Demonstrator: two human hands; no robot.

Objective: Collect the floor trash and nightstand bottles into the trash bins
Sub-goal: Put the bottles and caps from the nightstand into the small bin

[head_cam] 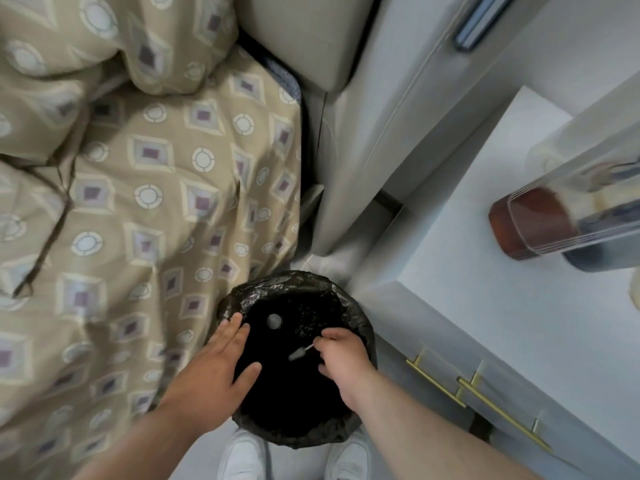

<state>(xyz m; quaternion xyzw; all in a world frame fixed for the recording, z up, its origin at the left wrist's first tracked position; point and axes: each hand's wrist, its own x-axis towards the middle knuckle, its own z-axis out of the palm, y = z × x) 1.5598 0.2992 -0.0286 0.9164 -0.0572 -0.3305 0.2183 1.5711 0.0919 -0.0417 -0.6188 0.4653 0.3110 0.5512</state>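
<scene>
Left hand lies flat on the trash bin; right hand pinches what may be a swab over it; bottles wait on the nightstand.

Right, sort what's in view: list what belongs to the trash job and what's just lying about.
Job: trash bin; white scrap pinched in right hand; left hand at the bin's rim; brown bottle and dark bottle on the nightstand.
Lying about: patterned duvet; white shoes; gold drawer handles.
</scene>
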